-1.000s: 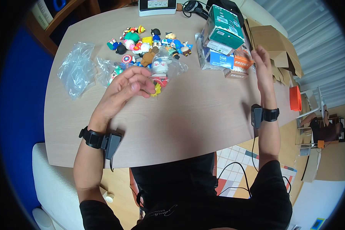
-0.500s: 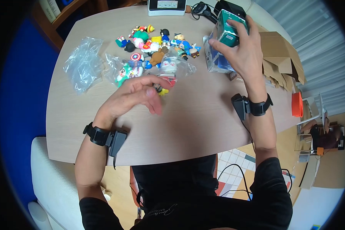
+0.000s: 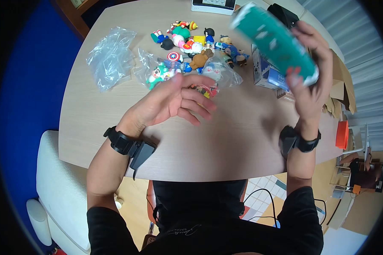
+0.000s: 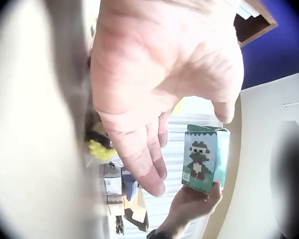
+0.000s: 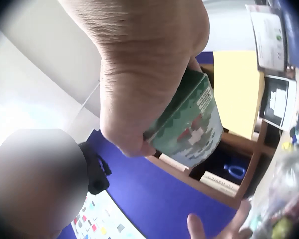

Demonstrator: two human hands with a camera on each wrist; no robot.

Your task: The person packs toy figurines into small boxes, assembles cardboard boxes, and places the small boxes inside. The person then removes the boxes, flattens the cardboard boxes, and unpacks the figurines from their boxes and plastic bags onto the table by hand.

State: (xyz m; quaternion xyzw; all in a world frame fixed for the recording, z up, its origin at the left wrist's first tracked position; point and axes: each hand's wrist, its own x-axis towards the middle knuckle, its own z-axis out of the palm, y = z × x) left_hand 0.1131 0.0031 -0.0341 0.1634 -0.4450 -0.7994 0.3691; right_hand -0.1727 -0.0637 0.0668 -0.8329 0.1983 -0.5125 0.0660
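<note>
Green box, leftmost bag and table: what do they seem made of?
Green box: probably smooth printed cardboard, given its crisp folded edges. Leftmost bag: thin, glossy clear plastic, showing crinkles and bright highlights. Table: matte, faintly grained; wood or laminate, I cannot tell which.

A pale, wood-grained table (image 3: 187,157) is curving along its near edge. On its left, a clear plastic bag (image 3: 110,59) is lying crumpled. Toward the far middle, small toy figures (image 3: 201,59) are lying clustered, the nearer ones partly sitting in clear wrapping. A blue-and-white box (image 3: 270,78) is resting on the right; a white-framed screen (image 3: 212,10) is standing far back.
</note>
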